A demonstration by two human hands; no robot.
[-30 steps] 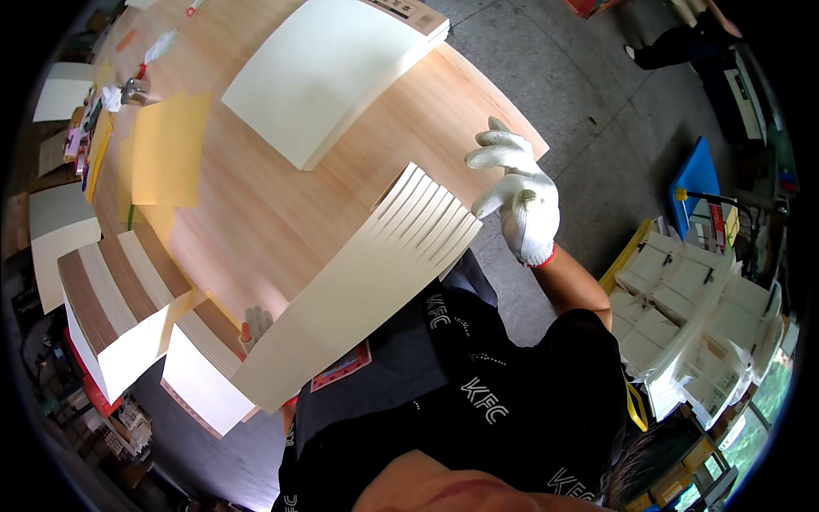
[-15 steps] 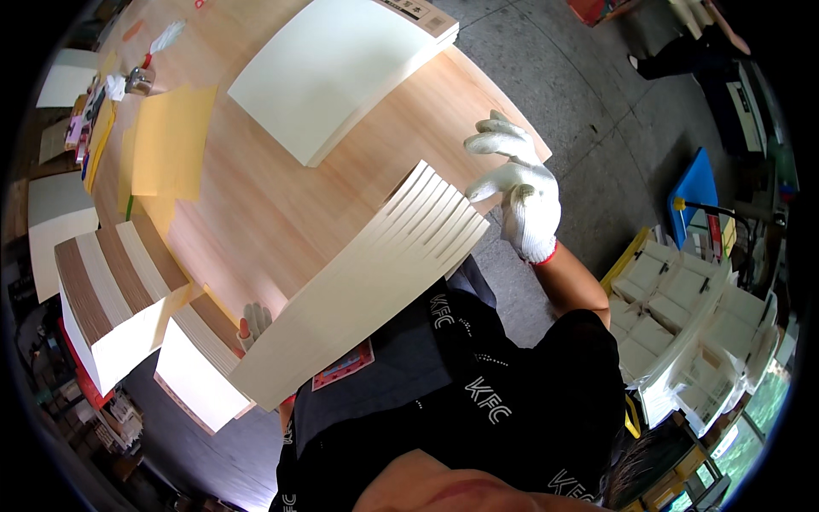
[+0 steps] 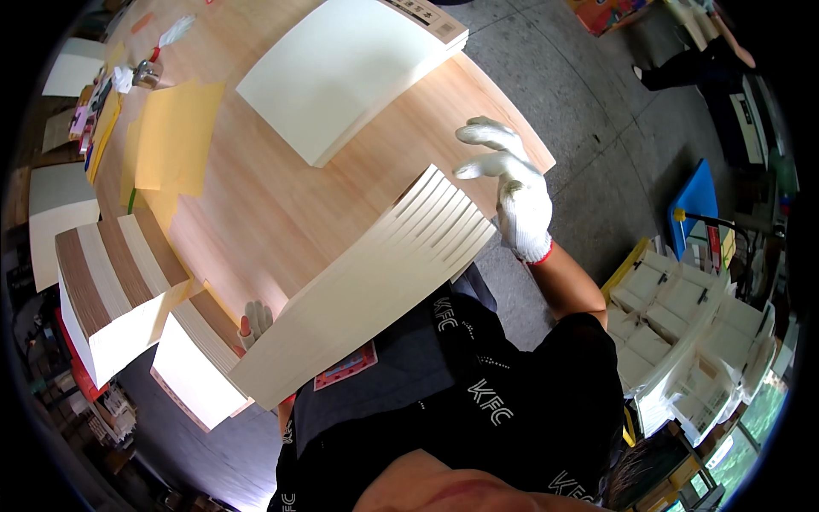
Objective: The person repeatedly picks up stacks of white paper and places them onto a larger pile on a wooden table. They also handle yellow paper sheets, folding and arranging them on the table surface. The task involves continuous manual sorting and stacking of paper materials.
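A long block of several thick notebooks leans across the near table edge, close against my body, its pale page edges facing up. My left hand, in a white glove, is at the block's far side near its lower left end. Its fingertips show past the block, one of them uncovered or reddish, while the palm is hidden; it appears to hold the block. Off the block's upper right end, my right hand hovers in a white glove with a red cuff. Its fingers are apart and hold nothing.
A stack of white-topped notebooks lies on the wooden table. At left are a brown-and-white striped stack, another stack and yellow sheets. White bundles stand at right; a person is farther off.
My right hand has turned and its fingers have shifted slightly left, away from the block's end. The block and my left hand look nearly unchanged; the view has shifted a little.
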